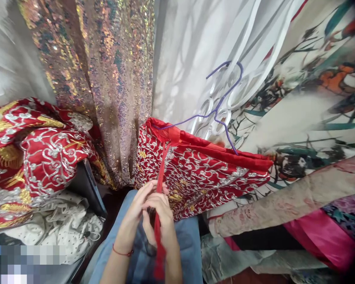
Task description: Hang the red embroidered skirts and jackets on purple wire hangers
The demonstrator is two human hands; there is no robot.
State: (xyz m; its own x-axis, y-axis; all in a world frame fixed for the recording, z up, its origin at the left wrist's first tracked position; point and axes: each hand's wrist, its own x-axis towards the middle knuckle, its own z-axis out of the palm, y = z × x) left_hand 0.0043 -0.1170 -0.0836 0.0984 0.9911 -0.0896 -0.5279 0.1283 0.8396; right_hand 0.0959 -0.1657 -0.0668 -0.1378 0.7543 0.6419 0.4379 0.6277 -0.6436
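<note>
A red skirt [207, 177] with silver and gold embroidery hangs tilted from a purple wire hanger [215, 112], whose lower ends reach into its plain red waistband [225, 154]. From the waistband a red tie [161, 169] runs down to my hands. My left hand [144, 197], with a thin red bracelet at the wrist, has its fingers closed around the tie. Just in front and to the right, my right hand [162, 211] is curled on the same tie. Some fingertips overlap and are hidden. The tie's end dangles below, over my blue-clad lap [189, 244].
On the left, more red embroidered fabric [53, 154] lies heaped above a white dotted cloth [65, 221]. Behind hangs a sequined curtain-like cloth [118, 79]. White hangers [254, 67] and a floral-print fabric [337, 86] fill the right, with folded garments [319, 236] below.
</note>
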